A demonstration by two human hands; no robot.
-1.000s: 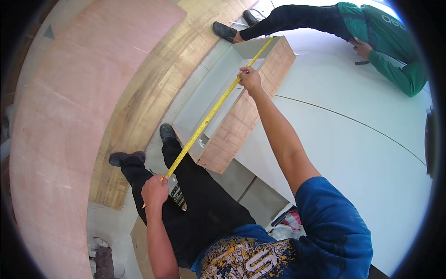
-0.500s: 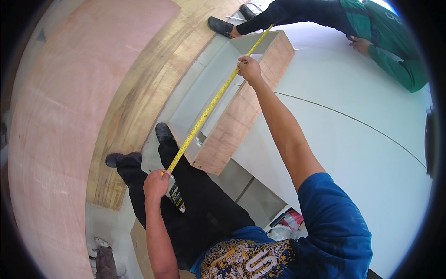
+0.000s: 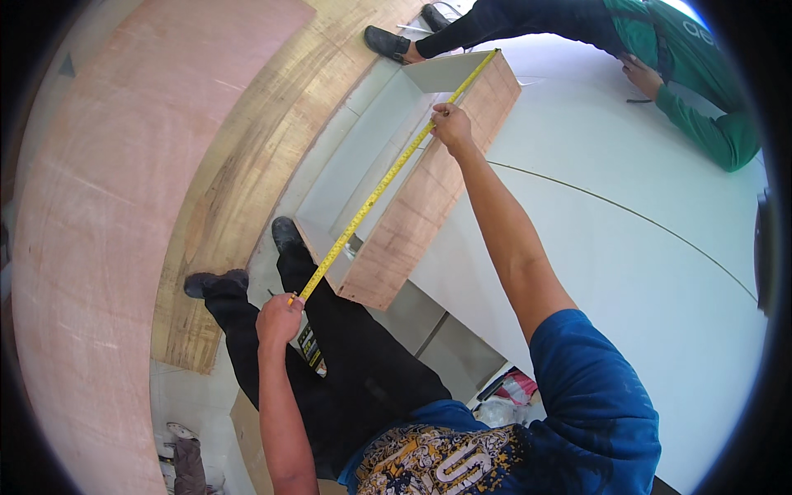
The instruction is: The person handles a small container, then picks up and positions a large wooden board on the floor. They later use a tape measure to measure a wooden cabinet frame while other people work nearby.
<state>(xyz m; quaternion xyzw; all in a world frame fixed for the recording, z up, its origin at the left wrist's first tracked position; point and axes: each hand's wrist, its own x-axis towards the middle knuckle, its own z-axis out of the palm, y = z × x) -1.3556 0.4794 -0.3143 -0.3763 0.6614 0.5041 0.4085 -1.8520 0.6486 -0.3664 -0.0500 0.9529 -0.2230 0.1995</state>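
Note:
A yellow tape measure [image 3: 363,210] runs stretched along an open plywood box [image 3: 404,239] with pale inner walls. My left hand [image 3: 279,319], beyond the box's near end, is closed round the near part of the tape. A thin dark tip juts from that fist; what it belongs to is hidden. Farther up, my right hand [image 3: 452,128] pinches the tape over the box, near its far end. The tape's far tip lies at the top edge of the box's far corner.
Large white panels [image 3: 594,239] lie to the right, with a co-worker in a green top [image 3: 693,99] at the far right. A plywood sheet [image 3: 107,206] and a wood-grain board [image 3: 247,173] lie left. A bag of oddments [image 3: 507,400] sits beside my hip.
The tape's far tip has swung right and down onto the box's far corner. My right hand has shifted slightly right, and my left hand slightly up.

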